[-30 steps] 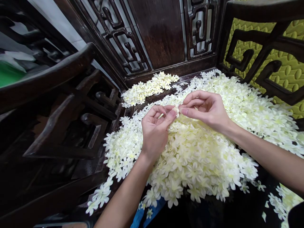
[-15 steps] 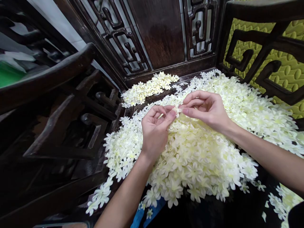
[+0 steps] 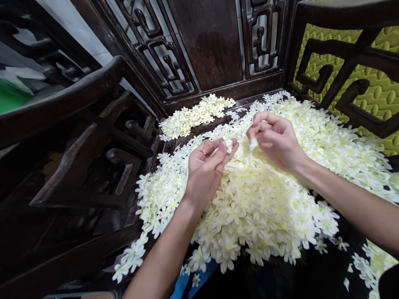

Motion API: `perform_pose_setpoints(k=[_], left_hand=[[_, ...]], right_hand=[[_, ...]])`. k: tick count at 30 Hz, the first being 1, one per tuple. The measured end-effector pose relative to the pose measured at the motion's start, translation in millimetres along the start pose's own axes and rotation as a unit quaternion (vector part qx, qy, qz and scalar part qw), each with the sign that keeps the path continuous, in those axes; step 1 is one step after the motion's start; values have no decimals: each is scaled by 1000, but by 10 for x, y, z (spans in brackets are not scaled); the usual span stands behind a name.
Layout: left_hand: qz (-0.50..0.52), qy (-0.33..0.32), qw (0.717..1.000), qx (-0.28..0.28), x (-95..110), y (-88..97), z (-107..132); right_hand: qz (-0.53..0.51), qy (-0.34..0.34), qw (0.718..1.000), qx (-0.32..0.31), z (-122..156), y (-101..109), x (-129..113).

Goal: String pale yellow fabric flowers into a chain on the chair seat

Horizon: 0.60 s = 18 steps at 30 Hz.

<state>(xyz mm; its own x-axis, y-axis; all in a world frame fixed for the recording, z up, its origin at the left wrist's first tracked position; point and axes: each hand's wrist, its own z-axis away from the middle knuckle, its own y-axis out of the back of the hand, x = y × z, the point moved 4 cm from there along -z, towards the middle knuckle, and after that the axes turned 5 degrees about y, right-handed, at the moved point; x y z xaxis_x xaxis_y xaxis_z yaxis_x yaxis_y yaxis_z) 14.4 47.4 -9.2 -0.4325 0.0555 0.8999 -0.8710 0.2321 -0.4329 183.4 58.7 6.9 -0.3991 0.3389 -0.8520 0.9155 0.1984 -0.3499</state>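
My left hand (image 3: 207, 162) is closed in a pinch, with a small white artificial flower (image 3: 229, 145) between thumb and fingers. To its right, a short gap away, my right hand (image 3: 277, 139) has curled fingers. A small white flower petal (image 3: 253, 143) shows at its fingertips, blurred, so its exact shape is hard to make out. Both hands are above a large heap of pale yellow-white artificial flowers (image 3: 249, 207), which spreads over the dark wooden seat.
A smaller pile of cream flowers (image 3: 196, 116) lies at the seat's back left. Carved dark wood armrests stand left (image 3: 84, 95) and right (image 3: 343, 50), with a panelled backrest (image 3: 205, 41) behind. A yellow-green quilted cover (image 3: 383, 99) shows through the right armrest. More flowers (image 3: 377, 261) lie at lower right.
My hands have come apart. The right one moved right and slightly up with its fingers curling in, while the left stays nearly in place with the small flower.
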Motion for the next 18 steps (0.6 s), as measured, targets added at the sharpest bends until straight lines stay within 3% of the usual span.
perform_pose_setpoints(k=[3,6,10,18], left_hand=[[-4,-10,1000,4,20,-13,1],[-17,-19,1000,4,27,-34,6],[-38,-27,999,21,20,-15,3],[-33,-31,999,13,16,-6,2]], right_hand=[[27,31,999,23,-16,48,-33],[50,48,998,5,8,3,-44],[75,25,996,-33,58,-86,-27],[96,22,995,-28,76,-100,-33]])
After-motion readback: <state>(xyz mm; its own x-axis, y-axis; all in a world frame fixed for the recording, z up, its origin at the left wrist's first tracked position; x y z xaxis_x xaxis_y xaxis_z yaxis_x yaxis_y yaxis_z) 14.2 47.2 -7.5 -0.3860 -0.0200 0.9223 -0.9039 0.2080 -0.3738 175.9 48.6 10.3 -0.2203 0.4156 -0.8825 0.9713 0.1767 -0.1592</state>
